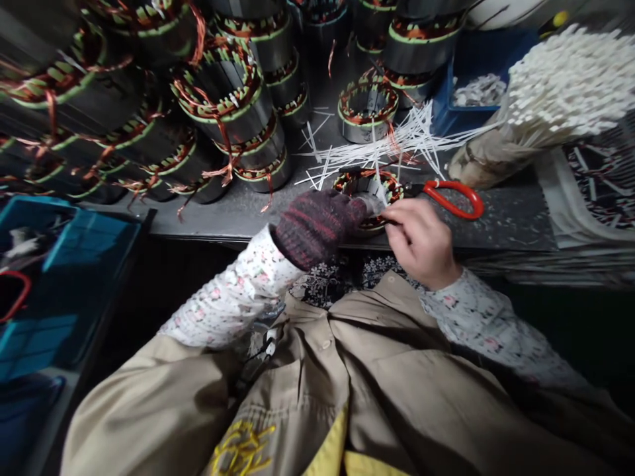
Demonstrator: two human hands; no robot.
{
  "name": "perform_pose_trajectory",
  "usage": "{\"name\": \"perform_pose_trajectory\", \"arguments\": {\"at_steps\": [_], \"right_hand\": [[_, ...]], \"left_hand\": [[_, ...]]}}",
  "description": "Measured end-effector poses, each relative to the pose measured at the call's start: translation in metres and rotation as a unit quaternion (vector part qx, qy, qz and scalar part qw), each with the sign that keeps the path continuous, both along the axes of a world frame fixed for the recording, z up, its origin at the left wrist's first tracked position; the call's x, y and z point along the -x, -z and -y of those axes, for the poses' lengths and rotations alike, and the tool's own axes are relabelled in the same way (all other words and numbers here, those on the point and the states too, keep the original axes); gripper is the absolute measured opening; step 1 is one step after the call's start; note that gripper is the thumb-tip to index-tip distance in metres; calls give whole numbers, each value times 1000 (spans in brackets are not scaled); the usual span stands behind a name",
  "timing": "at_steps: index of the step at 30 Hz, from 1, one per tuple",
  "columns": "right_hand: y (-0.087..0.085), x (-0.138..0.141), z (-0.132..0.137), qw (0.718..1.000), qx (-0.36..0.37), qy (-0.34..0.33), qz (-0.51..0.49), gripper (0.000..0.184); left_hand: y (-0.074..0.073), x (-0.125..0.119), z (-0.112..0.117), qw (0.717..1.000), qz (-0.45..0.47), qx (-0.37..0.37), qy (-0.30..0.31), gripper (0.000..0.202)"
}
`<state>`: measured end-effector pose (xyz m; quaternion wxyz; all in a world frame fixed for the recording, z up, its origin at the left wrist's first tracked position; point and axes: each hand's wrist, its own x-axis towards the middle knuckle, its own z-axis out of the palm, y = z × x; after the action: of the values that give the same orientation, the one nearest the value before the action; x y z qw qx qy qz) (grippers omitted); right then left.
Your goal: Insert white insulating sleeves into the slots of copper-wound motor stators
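Note:
A ring-shaped motor stator (347, 180) with copper windings stands near the bench's front edge. My left hand (317, 228), in a dark knitted glove with red stripes, is closed over its near left rim. My bare right hand (424, 238) pinches at the near right rim; the fingers hide what is between them. White strips rise from inside the ring. Just right of the stator lie scissors with red handles (469, 208), their blades pointing towards it. Loose white strips (347, 155) are spread behind, next to another wound stator (361, 132).
Stacked stators (248, 109) crowd the left and back of the bench. A large bundle of white sticks or tubes (570, 86) leans at right, near a blue bin (444, 122) with white pieces. A tray of scraps (570, 198) sits far right; a teal crate (74, 244) stands lower left.

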<state>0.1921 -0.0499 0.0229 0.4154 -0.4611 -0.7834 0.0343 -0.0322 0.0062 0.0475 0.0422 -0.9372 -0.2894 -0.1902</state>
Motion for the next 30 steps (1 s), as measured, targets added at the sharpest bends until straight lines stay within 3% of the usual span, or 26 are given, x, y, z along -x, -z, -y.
{"name": "perform_pose_trajectory", "arguments": {"at_steps": [4,8,11,13,15,18,20,25,27,30], "right_hand": [[15,-1,-2,996,64,7,65,31],[17,4,-5,997,28,12,76,31],[11,0,-4,999,-11,2,37,25],[3,-12,-6,998,-49,48,-4,15],[-10,-32,-12,985,-102,137,-27,7],[-33,-66,-26,952,-171,253,-9,12],[-47,-83,-39,937,-187,296,25,13],[-70,-103,-69,924,-129,353,76,11],[-76,-106,-68,934,-108,336,63,11],[-80,-109,-45,970,-42,238,9,14]], "left_hand": [[-12,-1,-24,994,-89,28,55,25],[-11,-7,-32,989,-122,9,77,26],[-11,0,-34,986,-72,-58,137,23],[-9,6,-40,982,-31,-82,169,24],[-3,7,-50,976,-14,-73,203,27],[9,-1,-58,964,14,-45,263,25],[18,-10,-52,966,65,-48,246,24],[39,-28,-16,960,234,-112,103,27],[43,-31,-6,957,257,-101,90,22],[46,-35,1,962,258,-71,58,16]]}}
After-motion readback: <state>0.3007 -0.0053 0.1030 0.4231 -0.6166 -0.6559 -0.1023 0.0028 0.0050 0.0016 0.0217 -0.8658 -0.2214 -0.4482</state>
